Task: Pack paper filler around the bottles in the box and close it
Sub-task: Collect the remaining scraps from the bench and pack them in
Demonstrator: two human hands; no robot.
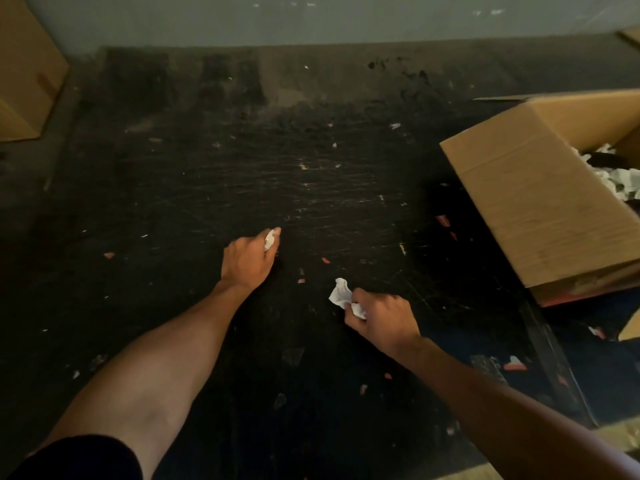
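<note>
An open cardboard box stands at the right, with white crumpled paper filler showing inside it; no bottle is visible there. My left hand reaches out low over the dark floor and pinches a small white paper scrap in its fingertips. Nearer to me, my right hand grips a larger crumpled piece of white paper. Both hands are well to the left of the box.
The dark scratched floor is dotted with small white and red scraps. Another cardboard box stands at the far left by the grey wall. A cardboard corner shows at the right edge.
</note>
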